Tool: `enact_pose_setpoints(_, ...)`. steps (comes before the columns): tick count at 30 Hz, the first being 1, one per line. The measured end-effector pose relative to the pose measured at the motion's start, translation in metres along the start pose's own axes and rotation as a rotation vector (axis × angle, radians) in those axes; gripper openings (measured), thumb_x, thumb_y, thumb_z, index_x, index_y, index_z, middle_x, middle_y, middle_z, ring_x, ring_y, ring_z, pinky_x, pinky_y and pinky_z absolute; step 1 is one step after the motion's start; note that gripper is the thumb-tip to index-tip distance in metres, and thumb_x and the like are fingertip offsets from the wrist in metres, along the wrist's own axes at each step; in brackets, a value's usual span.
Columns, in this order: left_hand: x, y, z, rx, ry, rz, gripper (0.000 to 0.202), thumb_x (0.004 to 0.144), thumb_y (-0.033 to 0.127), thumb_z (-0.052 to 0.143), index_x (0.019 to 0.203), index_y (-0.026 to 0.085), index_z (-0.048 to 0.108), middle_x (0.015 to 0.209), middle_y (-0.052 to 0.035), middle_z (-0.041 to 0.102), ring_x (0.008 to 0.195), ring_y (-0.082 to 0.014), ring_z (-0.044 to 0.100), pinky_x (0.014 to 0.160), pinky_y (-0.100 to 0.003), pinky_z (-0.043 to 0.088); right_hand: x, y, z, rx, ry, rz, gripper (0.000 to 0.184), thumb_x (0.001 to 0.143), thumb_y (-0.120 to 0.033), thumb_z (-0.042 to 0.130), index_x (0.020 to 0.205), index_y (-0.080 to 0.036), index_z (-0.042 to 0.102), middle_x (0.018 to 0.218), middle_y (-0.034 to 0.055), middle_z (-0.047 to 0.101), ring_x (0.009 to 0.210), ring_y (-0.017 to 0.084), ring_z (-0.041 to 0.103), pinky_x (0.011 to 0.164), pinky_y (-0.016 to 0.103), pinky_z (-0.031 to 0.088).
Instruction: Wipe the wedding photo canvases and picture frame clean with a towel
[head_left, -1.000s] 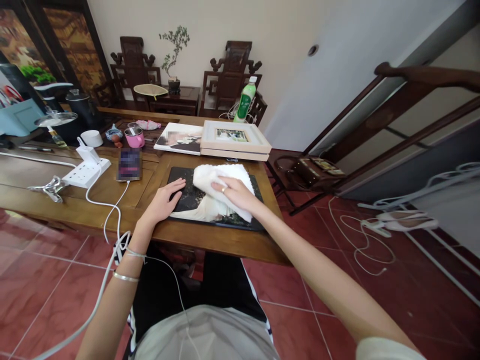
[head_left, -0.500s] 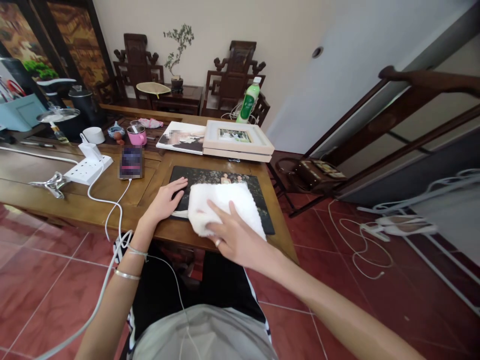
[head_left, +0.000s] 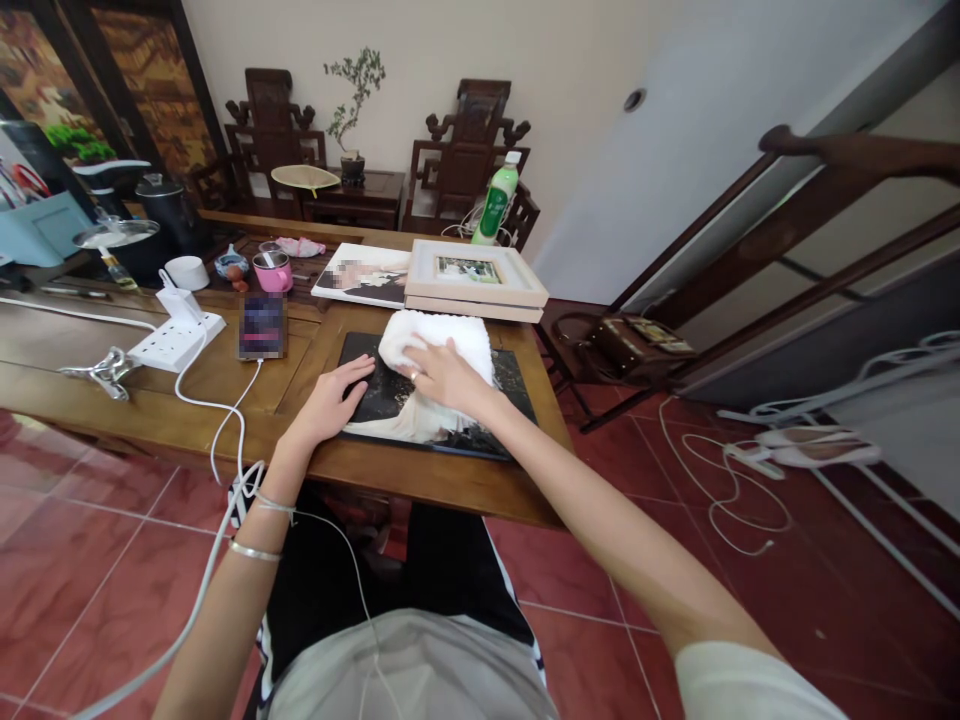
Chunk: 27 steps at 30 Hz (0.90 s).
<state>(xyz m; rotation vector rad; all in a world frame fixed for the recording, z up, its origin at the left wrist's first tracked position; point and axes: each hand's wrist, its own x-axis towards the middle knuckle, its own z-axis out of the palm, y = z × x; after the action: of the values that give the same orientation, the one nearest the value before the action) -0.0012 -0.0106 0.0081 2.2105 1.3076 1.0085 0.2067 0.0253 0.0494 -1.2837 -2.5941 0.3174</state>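
A dark glossy photo panel [head_left: 480, 435] lies flat near the front edge of the wooden table [head_left: 225, 385]. My right hand [head_left: 442, 372] presses a folded white cloth [head_left: 442, 340] onto the panel's far half, fingers spread flat over the cloth. My left hand [head_left: 330, 395] rests open on the panel's left edge, fingers flat, pinning it to the table.
A white-framed picture [head_left: 472, 275] stacked on another frame sits just behind the panel, with a photo print [head_left: 364, 275] to its left. A phone [head_left: 261, 327], a white power strip [head_left: 176, 340], a pink mug [head_left: 271, 272] and a green bottle [head_left: 495, 205] stand further off. Cables trail over the front edge.
My right hand has pushed the white cloth from the panel's near edge up to its far half. The left hand has stayed in place.
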Motion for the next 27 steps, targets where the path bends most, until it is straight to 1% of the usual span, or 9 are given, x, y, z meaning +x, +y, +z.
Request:
enact_pose_setpoints(3,0.0,0.0,0.0,0.005,0.001,-0.005,0.038,0.092,0.03,0.044,0.122,0.016,0.064,0.134,-0.0094,0.059,0.13,-0.0236,0.05,0.113,-0.043,0.035,0.013,0.0,0.003,-0.022,0.025,0.045,0.034,0.092,-0.018,0.037,0.116,-0.018,0.06,0.131,0.0172,0.057,0.133,0.037,0.037,0.1,0.069,0.025)
enact_pose_setpoints(6,0.0,0.0,0.0,0.005,0.002,-0.004,0.038,0.092,0.028,0.045,0.122,0.017,0.064,0.134,-0.0088,0.059,0.13,-0.024,0.05,0.113,-0.044,0.035,-0.001,-0.011,0.007,-0.044,0.021,0.007,0.033,0.091,-0.017,0.037,0.114,-0.018,0.061,0.131,0.0183,0.056,0.137,0.036,0.031,0.101,0.07,0.024)
enact_pose_setpoints(13,0.0,0.001,0.001,0.007,0.001,0.015,0.039,0.092,0.027,0.043,0.123,0.012,0.063,0.134,-0.0122,0.058,0.13,-0.0232,0.05,0.112,-0.043,0.036,-0.098,-0.046,-0.001,0.093,-0.074,-0.171,0.028,0.085,-0.008,0.039,0.095,-0.018,0.064,0.122,0.0141,0.063,0.143,0.029,0.023,0.109,0.068,0.016)
enact_pose_setpoints(15,0.0,-0.001,0.002,0.005,0.009,0.019,0.039,0.092,0.027,0.044,0.122,0.012,0.064,0.133,-0.0127,0.059,0.129,-0.0236,0.05,0.112,-0.043,0.036,-0.119,-0.045,-0.007,0.114,-0.093,-0.16,0.028,0.085,-0.008,0.039,0.092,-0.02,0.063,0.121,0.0123,0.065,0.142,0.028,0.026,0.111,0.065,0.016)
enact_pose_setpoints(17,0.0,-0.002,0.002,0.001,0.014,0.02,0.037,0.092,0.027,0.044,0.121,0.014,0.064,0.133,-0.0115,0.059,0.13,-0.0237,0.05,0.112,-0.044,0.036,-0.13,-0.034,-0.011,0.102,-0.074,-0.113,0.026,0.087,-0.011,0.038,0.088,-0.021,0.062,0.123,0.0107,0.064,0.14,0.028,0.032,0.111,0.061,0.022)
enact_pose_setpoints(20,0.0,-0.003,0.003,0.0,0.017,0.019,0.037,0.092,0.027,0.044,0.121,0.014,0.064,0.133,-0.0113,0.059,0.13,-0.0234,0.05,0.113,-0.043,0.035,-0.128,-0.007,-0.014,0.047,0.017,0.018,0.023,0.09,-0.018,0.038,0.084,-0.023,0.06,0.127,0.0097,0.062,0.135,0.032,0.04,0.105,0.056,0.034)
enact_pose_setpoints(23,0.0,-0.003,0.003,-0.001,0.013,0.023,0.037,0.092,0.027,0.044,0.121,0.013,0.064,0.133,-0.0126,0.059,0.13,-0.0234,0.05,0.112,-0.043,0.036,-0.109,0.015,-0.012,-0.019,0.086,0.169,0.025,0.089,-0.018,0.036,0.087,-0.021,0.06,0.118,0.0133,0.066,0.131,0.035,0.043,0.099,0.056,0.036)
enact_pose_setpoints(25,0.0,-0.002,0.003,-0.008,0.016,0.024,0.037,0.092,0.027,0.045,0.121,0.013,0.064,0.132,-0.0127,0.059,0.129,-0.024,0.051,0.112,-0.044,0.036,-0.091,0.018,-0.009,-0.057,0.09,0.238,0.027,0.09,-0.019,0.035,0.092,-0.018,0.061,0.115,0.0164,0.066,0.131,0.037,0.041,0.098,0.059,0.034)
enact_pose_setpoints(27,0.0,0.0,0.002,-0.019,0.037,0.031,0.037,0.093,0.028,0.044,0.12,0.014,0.064,0.132,-0.0126,0.06,0.128,-0.0245,0.052,0.111,-0.045,0.036,-0.073,0.009,-0.005,-0.089,0.082,0.259,0.029,0.091,-0.019,0.035,0.098,-0.016,0.062,0.118,0.0185,0.064,0.134,0.039,0.037,0.098,0.063,0.032)
